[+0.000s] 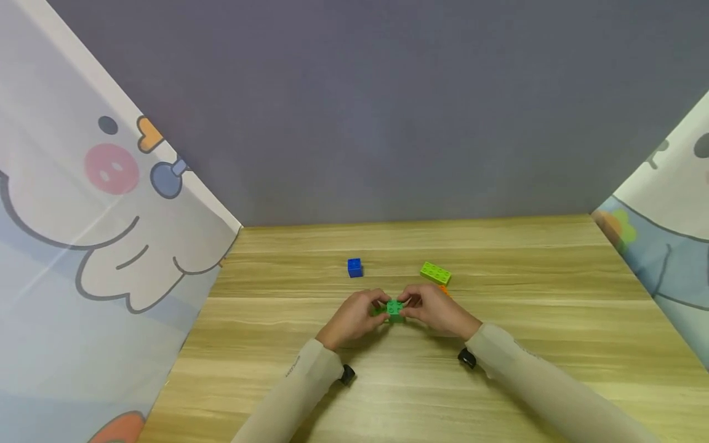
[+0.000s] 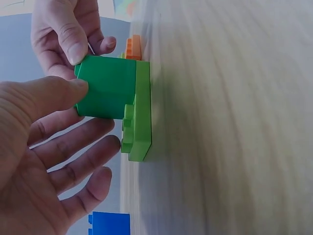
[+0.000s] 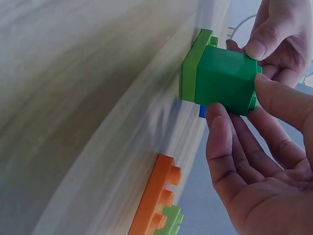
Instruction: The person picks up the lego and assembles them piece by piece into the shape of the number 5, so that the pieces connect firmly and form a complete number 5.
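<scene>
A dark green block [image 2: 105, 88] stands upright on one end of a thin light green brick [image 2: 143, 112], whose other end shows bare studs in the left wrist view. The thin brick lies on the table. My left hand [image 1: 354, 315] pinches the block from the left, its thumb near the upper edge and its lower fingers spread. From the right, my right hand [image 1: 434, 307] grips the same block between thumb and fingers. In the right wrist view the block [image 3: 227, 78] sits flush against the thin brick [image 3: 190, 73].
Beyond the hands on the wooden table [image 1: 288, 264] stands a blue block [image 1: 354, 268]. A lime brick [image 1: 435, 272] with several studs lies at the back right. An orange brick [image 3: 151, 198] lies beside it, partly hidden by my right hand in the head view.
</scene>
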Tool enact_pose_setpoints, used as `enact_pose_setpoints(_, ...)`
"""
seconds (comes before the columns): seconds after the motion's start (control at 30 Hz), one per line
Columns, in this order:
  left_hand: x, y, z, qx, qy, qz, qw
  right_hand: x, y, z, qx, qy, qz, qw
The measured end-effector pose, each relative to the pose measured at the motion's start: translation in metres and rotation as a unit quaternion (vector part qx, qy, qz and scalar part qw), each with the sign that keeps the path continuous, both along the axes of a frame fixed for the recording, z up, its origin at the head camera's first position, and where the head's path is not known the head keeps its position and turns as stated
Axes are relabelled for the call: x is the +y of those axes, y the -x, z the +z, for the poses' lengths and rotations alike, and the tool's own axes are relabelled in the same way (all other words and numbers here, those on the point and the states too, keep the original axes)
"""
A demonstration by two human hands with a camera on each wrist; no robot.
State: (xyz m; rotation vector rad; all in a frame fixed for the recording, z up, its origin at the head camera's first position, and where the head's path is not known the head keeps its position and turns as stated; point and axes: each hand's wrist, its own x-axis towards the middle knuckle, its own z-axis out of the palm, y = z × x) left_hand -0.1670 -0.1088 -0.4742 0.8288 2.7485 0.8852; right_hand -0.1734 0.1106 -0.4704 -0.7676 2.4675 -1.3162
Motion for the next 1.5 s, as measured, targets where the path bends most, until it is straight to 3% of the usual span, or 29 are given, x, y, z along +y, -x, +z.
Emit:
enact_pose_setpoints(0.13,-0.002,0.0,0.0,0.005,0.003,0.006,1.0,-0.001,0.0,-0.001,-0.001,0.003,-0.004,1.0)
enact_pose_setpoints(0.3,-0.003,0.002,0.002,-0.003,0.011,-0.015,0.9998,-0.001,-0.001,-0.002,0.0,0.001,-0.004,1.0)
enact_pose_setpoints(0.53,-0.011,0.012,0.014,-0.017,-0.009,-0.011,0.9998,-0.001,0.002,-0.003,0.037,-0.004,0.006,0.9993)
enact_pose_setpoints(0.8,-0.025,0.026,0.023,0.035,-0.032,0.053,0.9975,0.001,0.001,0.002,0.044,-0.006,0.009,0.999)
enact_pose_setpoints(1.13,-0.031,0.042,0.02,0.074,-0.064,0.126,0.9872,0.007,0.0,0.011,0.031,-0.007,0.001,0.9995)
enact_pose_setpoints(1.5,-0.036,0.052,0.017,0.055,-0.037,0.184,0.9806,0.011,0.001,0.016,0.017,-0.014,-0.007,0.9997)
